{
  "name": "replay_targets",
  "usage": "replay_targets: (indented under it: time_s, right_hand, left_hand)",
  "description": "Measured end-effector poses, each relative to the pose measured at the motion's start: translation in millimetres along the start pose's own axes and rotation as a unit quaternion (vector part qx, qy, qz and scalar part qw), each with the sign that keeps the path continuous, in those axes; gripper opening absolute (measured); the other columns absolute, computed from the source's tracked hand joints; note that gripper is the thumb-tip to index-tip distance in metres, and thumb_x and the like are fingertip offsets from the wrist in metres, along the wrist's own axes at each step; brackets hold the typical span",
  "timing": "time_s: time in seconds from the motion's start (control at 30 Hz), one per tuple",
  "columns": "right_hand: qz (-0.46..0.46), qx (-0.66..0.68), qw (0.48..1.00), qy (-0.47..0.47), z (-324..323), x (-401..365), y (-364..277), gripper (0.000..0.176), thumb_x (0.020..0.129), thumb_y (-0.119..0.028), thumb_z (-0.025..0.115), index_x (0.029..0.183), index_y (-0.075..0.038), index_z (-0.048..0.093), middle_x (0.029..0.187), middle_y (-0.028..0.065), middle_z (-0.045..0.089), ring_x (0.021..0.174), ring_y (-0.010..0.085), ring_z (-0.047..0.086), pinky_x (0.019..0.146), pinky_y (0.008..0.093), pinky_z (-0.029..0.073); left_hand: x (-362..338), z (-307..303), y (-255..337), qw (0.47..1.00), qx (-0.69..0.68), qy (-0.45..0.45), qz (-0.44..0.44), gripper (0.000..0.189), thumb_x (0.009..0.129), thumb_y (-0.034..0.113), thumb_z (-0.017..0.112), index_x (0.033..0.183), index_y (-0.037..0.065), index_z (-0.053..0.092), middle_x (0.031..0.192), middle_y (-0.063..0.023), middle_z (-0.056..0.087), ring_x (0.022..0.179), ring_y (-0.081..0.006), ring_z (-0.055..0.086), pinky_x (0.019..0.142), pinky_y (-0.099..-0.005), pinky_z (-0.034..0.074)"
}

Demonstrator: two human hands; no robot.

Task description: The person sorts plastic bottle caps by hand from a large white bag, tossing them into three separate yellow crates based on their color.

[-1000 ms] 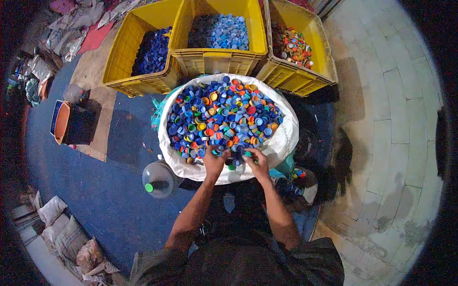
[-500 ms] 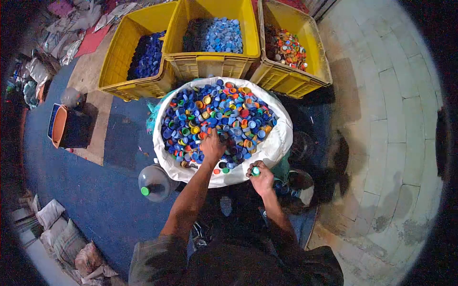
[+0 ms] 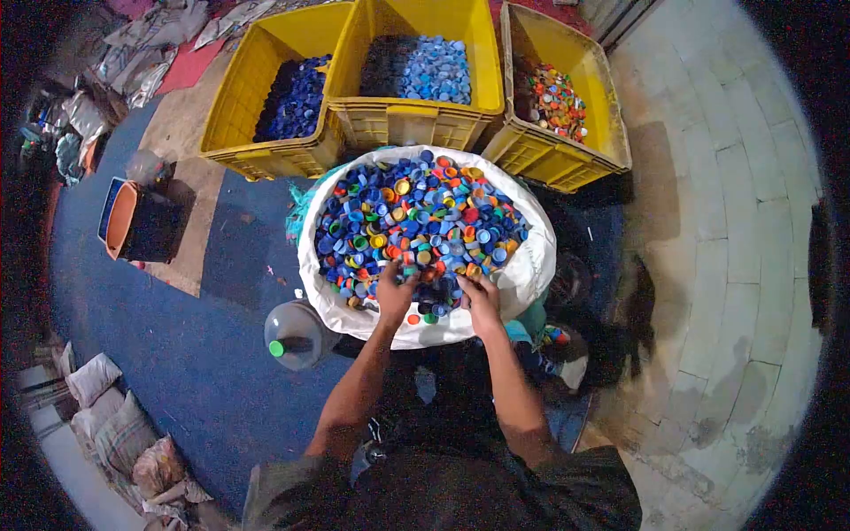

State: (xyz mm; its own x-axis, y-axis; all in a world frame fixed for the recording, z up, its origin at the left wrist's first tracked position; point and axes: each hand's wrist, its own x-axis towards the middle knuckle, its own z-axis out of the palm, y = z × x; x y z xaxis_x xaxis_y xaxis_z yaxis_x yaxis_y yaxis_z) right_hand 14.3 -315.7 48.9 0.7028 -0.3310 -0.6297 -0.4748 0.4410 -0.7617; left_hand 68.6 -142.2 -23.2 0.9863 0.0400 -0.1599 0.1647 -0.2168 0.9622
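A wide white sack point(image 3: 529, 288) with a rolled-back rim stands in front of me, full of loose plastic bottle caps point(image 3: 434, 208), mostly blue with red, orange, yellow and green ones mixed in. At the near part of the heap, my left hand point(image 3: 394, 296) has its fingers curled at a bottle cap, partly hidden by the hand. My right hand point(image 3: 481, 305) reaches over the near right rim, its fingers apart and touching the caps. A red cap point(image 3: 413, 319) and a green cap point(image 3: 430, 318) lie on the near rim.
Behind the sack stand yellow crates: dark blue caps in the left crate point(image 3: 221, 124), light blue in the middle crate point(image 3: 416, 119), red-orange in the right crate point(image 3: 567, 164). A clear jug point(image 3: 301, 336) with a green cap sits left. An orange-rimmed container point(image 3: 119, 221) stands farther left.
My right hand has moved from outside the near rim, where it held a green cap, onto the heap. That cap no longer shows in it. My left hand has drawn slightly nearer to me.
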Motion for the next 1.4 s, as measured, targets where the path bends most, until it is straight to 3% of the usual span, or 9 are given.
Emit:
replay_targets:
  time_s: [0.17, 0.27, 0.47, 0.97, 1.1, 1.13, 1.23, 1.3, 1.4]
  right_hand:
    - [-0.274, -0.296, 0.915, 0.019, 31, 78, 40, 0.027, 0.072, -0.025, 0.072, 0.083, -0.001, 0.065, 0.071, 0.0076, 0.063, 0.058, 0.0182, 0.058, 0.055, 0.0312, 0.045]
    - [-0.229, -0.477, 0.846, 0.068, 60, 79, 23, 0.034, 0.068, -0.034, 0.071, 0.081, -0.003, 0.066, 0.082, 0.0172, 0.065, 0.074, 0.0319, 0.063, 0.065, 0.0412, 0.048]
    - [-0.167, -0.611, 0.764, 0.121, 100, 64, 8, 0.047, 0.071, -0.045, 0.065, 0.095, -0.005, 0.063, 0.091, 0.0201, 0.064, 0.086, 0.0368, 0.062, 0.074, 0.0471, 0.048]
    - [-0.028, -0.585, 0.808, 0.067, 108, 84, -8, 0.040, 0.067, -0.036, 0.073, 0.093, -0.006, 0.066, 0.099, 0.0184, 0.064, 0.090, 0.0339, 0.062, 0.076, 0.0423, 0.049]
    - [-0.120, -0.256, 0.959, 0.000, 74, 96, 25, 0.028, 0.072, -0.028, 0.070, 0.082, -0.003, 0.062, 0.075, 0.0057, 0.063, 0.061, 0.0201, 0.057, 0.053, 0.0333, 0.044]
    - [-0.031, -0.081, 0.996, -0.036, 77, 67, 4, 0.018, 0.077, -0.022, 0.063, 0.085, -0.006, 0.059, 0.074, 0.0022, 0.057, 0.059, 0.0145, 0.051, 0.050, 0.0281, 0.039]
    - [0.017, 0.267, 0.954, -0.137, 42, 54, 18, 0.020, 0.082, -0.020, 0.053, 0.097, -0.006, 0.056, 0.086, 0.0055, 0.059, 0.071, 0.0162, 0.054, 0.059, 0.0296, 0.042]
    - [0.057, 0.353, 0.925, -0.129, 29, 15, -2, 0.027, 0.084, -0.021, 0.045, 0.104, -0.006, 0.052, 0.093, 0.0090, 0.057, 0.082, 0.0201, 0.054, 0.067, 0.0330, 0.043]
    - [0.049, 0.380, 0.915, -0.124, -1, -16, -1, 0.031, 0.076, -0.017, 0.047, 0.104, -0.007, 0.052, 0.095, 0.0106, 0.058, 0.088, 0.0263, 0.055, 0.076, 0.0404, 0.046]
  left_hand:
    - [-25, -42, 10, 0.835, -0.441, -0.027, -0.328, 0.023, 0.086, 0.024, 0.052, 0.095, 0.004, 0.058, 0.081, -0.0049, 0.058, 0.066, -0.0143, 0.053, 0.059, -0.0250, 0.041]
    - [-39, -71, 24, 0.767, -0.511, -0.019, -0.388, 0.016, 0.086, 0.022, 0.050, 0.090, 0.007, 0.054, 0.075, -0.0031, 0.056, 0.061, -0.0140, 0.052, 0.055, -0.0258, 0.041]
    - [-48, -103, 10, 0.776, -0.504, -0.028, -0.380, 0.020, 0.087, 0.024, 0.048, 0.098, 0.009, 0.055, 0.085, -0.0017, 0.057, 0.066, -0.0147, 0.052, 0.058, -0.0276, 0.043]
    - [-40, -109, 21, 0.809, -0.474, -0.040, -0.344, 0.028, 0.086, 0.028, 0.053, 0.105, 0.007, 0.052, 0.093, -0.0053, 0.056, 0.079, -0.0190, 0.056, 0.067, -0.0320, 0.048]
    - [-41, -103, 29, 0.812, -0.474, -0.045, -0.337, 0.028, 0.084, 0.029, 0.053, 0.103, 0.008, 0.054, 0.092, -0.0041, 0.057, 0.082, -0.0186, 0.056, 0.072, -0.0322, 0.048]
    - [-39, -99, 32, 0.815, -0.473, -0.047, -0.333, 0.029, 0.083, 0.030, 0.053, 0.102, 0.009, 0.055, 0.091, -0.0038, 0.056, 0.082, -0.0180, 0.056, 0.072, -0.0316, 0.047]
    - [-36, -83, 48, 0.828, -0.469, -0.081, -0.297, 0.027, 0.082, 0.031, 0.055, 0.099, 0.008, 0.055, 0.089, -0.0038, 0.057, 0.082, -0.0183, 0.056, 0.075, -0.0323, 0.047]
    - [-30, -70, 41, 0.763, -0.560, -0.181, -0.267, 0.023, 0.082, 0.027, 0.057, 0.098, 0.010, 0.055, 0.087, -0.0035, 0.058, 0.081, -0.0194, 0.056, 0.075, -0.0338, 0.047]
    - [-33, -35, 37, 0.768, -0.528, -0.140, -0.334, 0.024, 0.085, 0.026, 0.051, 0.097, 0.005, 0.055, 0.092, -0.0086, 0.058, 0.086, -0.0253, 0.055, 0.076, -0.0358, 0.046]
